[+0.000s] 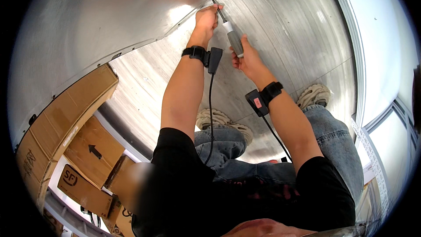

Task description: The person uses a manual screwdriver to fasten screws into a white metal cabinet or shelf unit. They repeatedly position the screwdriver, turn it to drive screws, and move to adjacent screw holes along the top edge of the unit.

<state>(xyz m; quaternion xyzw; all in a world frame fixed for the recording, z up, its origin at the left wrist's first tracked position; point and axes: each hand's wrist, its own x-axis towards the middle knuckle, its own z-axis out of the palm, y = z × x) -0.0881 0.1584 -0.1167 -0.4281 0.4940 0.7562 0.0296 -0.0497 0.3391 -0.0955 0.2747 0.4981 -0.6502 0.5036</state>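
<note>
Metal floor (307, 39) and a metal wall panel (101, 22) met at a seam. One screwdriver (231, 33), gripped in the right hand (247, 57), touched that seam; the left hand (207, 17) pinched its tip. Four cardboard boxes (72, 118) stood left.

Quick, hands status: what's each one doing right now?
Left hand: closed, pinching at the screwdriver tip by the metal panel seam.
Right hand: closed around the grey screwdriver handle.
</note>
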